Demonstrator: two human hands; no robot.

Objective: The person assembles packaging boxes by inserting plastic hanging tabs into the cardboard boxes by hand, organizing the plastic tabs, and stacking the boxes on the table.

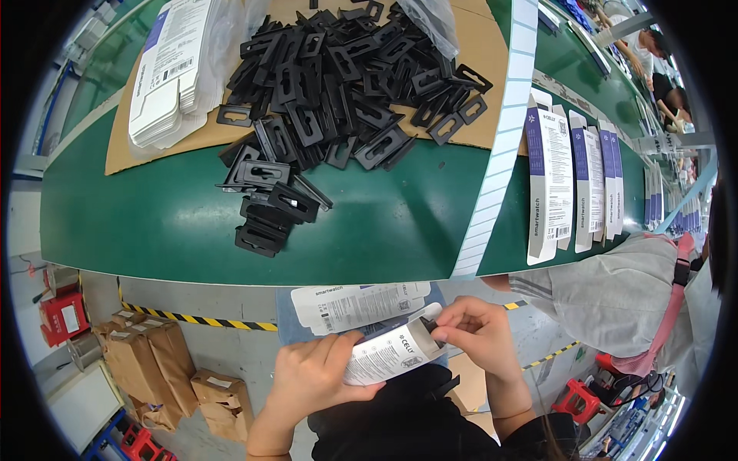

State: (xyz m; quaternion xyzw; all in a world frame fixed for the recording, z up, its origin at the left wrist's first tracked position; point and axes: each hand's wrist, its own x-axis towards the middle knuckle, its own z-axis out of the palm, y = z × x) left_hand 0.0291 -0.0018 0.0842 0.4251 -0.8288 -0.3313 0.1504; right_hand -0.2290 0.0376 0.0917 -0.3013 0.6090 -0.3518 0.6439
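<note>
Box (390, 356) of slim white cardboard lies rightward of the left hand (314, 373), clasped between thumb and fingers; the right hand (478, 330) pinches a small black piece (430, 325) at its open end. Long axis slanting, that end points right and slightly up.

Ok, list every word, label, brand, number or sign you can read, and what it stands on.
I'm leaving wording and brands uncopied; print stands here:
Held white carton: larger lettering legible, fine lines too small.
Carton just beyond it: larger lettering legible, rest too small.
Stack of cartons, upper left: same.
Row of cartons, right: same.
White label on red object, left: too small.
</note>
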